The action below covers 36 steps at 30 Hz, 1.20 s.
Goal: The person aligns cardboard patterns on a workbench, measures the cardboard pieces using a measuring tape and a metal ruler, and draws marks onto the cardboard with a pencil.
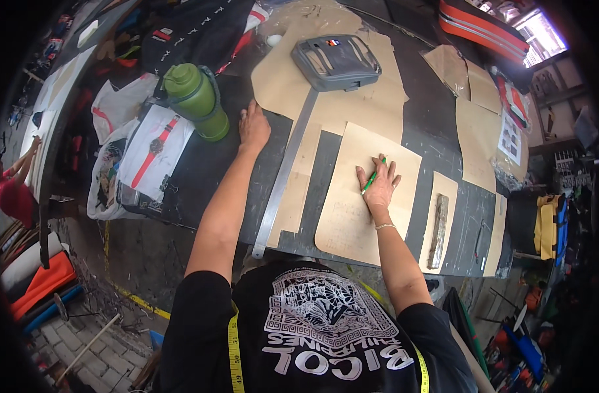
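Note:
My right hand (379,188) lies on a brown paper pattern piece (352,196) with rounded corners and faint writing. Its fingers are spread, with a green pencil (372,178) tucked between them. Farther left, my left hand (253,129) rests on the dark table (237,187), fingers stretched forward. Its fingertips are at the edge of a large brown paper sheet (273,82); whether they press on it I cannot tell. Between my hands a long metal ruler (286,167) lies slantwise, its far end by a grey bag panel (336,62), partly over a narrow brown paper strip (299,190).
A green bottle (198,101) stands left of my left hand, near a sheet picturing a watch (156,150) and plastic bags (119,105). At right lie a worn bar (437,231) and more paper pieces (476,141). A person in red (14,190) is far left.

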### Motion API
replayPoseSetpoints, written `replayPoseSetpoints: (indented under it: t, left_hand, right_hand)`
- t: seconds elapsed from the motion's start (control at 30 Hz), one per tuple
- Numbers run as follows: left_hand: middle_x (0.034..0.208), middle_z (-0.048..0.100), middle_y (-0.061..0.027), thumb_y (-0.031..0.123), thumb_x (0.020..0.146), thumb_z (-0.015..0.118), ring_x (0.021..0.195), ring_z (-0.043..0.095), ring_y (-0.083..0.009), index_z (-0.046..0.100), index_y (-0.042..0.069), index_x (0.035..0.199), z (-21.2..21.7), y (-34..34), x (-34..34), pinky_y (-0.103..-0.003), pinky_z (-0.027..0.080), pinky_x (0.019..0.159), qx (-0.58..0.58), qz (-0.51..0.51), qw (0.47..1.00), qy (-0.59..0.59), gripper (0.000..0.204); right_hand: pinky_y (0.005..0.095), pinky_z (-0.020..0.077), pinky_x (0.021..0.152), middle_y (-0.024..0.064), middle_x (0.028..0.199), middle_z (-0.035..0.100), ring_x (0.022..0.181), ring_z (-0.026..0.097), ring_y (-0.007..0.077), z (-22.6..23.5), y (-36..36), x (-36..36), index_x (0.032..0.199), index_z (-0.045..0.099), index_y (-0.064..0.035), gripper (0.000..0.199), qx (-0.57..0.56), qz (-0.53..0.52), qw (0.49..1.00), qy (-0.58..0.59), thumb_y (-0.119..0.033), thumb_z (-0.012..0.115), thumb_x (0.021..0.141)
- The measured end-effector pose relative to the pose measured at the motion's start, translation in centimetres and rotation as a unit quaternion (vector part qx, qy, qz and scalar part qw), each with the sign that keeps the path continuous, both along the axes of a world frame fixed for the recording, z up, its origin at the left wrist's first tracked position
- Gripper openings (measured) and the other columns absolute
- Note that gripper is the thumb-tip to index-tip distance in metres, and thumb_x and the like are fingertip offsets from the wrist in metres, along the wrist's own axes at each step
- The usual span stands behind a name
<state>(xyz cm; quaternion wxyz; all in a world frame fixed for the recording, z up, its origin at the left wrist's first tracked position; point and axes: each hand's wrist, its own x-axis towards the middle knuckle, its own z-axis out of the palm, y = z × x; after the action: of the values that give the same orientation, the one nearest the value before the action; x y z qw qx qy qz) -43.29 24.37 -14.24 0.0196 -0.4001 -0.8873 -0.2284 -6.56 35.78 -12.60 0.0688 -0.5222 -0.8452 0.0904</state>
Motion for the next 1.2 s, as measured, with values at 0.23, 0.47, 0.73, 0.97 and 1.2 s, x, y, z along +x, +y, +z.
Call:
replayPoseSetpoints:
  t: [0.23, 0.47, 0.73, 0.97, 1.2]
  left_hand:
    - [0.142, 0.053, -0.0157, 0.020, 0.090, 0.068, 0.128, 0.053, -0.0405, 0.059, 0.002, 0.127, 0.0, -0.1, -1.4, -0.050, 0.047, 0.106, -0.006, 0.019, 1.000, -0.012, 0.042]
    - [0.151, 0.046, -0.0103, 0.026, 0.091, 0.066, 0.138, 0.044, -0.0373, 0.057, 0.007, 0.137, 0.2, 0.1, 0.0, -0.055, 0.038, 0.111, 0.007, 0.062, 0.998, -0.024, 0.051]
    - [0.166, 0.033, -0.0098, 0.029, 0.094, 0.055, 0.154, 0.024, -0.0399, 0.050, 0.017, 0.150, -1.0, 1.1, -1.3, -0.061, 0.026, 0.120, -0.058, 0.022, 0.998, -0.024, 0.057]
    - [0.164, 0.034, -0.0134, 0.034, 0.097, 0.058, 0.152, 0.027, -0.0451, 0.057, 0.018, 0.139, 0.1, 0.1, 0.4, -0.063, 0.027, 0.119, -0.059, 0.009, 0.998, 0.031, 0.045]
    - [0.117, 0.066, -0.0128, 0.034, 0.093, 0.073, 0.117, 0.061, -0.0361, 0.061, 0.008, 0.107, 1.4, -3.1, 2.1, -0.051, 0.049, 0.101, -0.067, -0.018, 0.996, 0.063, 0.031]
  right_hand:
    - [0.0617, 0.0087, 0.127, 0.0043, 0.166, 0.034, 0.156, 0.018, 0.0377, 0.4, -0.2, -0.8, 0.149, 0.045, -0.0145, 0.071, -0.011, 0.004, 1.000, 0.003, -0.062, 0.057, 0.097]
    - [0.0612, 0.0104, 0.126, 0.0048, 0.165, 0.036, 0.156, 0.020, 0.0380, 0.3, -0.3, -0.4, 0.145, 0.047, -0.0149, 0.066, 0.002, 0.000, 1.000, 0.014, -0.059, 0.059, 0.097]
    - [0.0602, 0.0106, 0.127, 0.0035, 0.166, 0.036, 0.156, 0.019, 0.0352, 0.7, -0.3, -0.3, 0.147, 0.048, -0.0147, 0.068, -0.009, -0.006, 1.000, 0.005, -0.060, 0.057, 0.097]
    - [0.0612, 0.0110, 0.127, 0.0034, 0.165, 0.037, 0.156, 0.021, 0.0356, 0.5, -0.3, -0.3, 0.146, 0.048, -0.0139, 0.069, -0.009, -0.009, 1.000, 0.005, -0.061, 0.058, 0.096]
    - [0.0619, 0.0110, 0.126, 0.0043, 0.164, 0.037, 0.156, 0.020, 0.0365, 0.5, -0.2, 0.0, 0.148, 0.048, -0.0137, 0.071, -0.001, -0.003, 1.000, 0.007, -0.062, 0.056, 0.097]
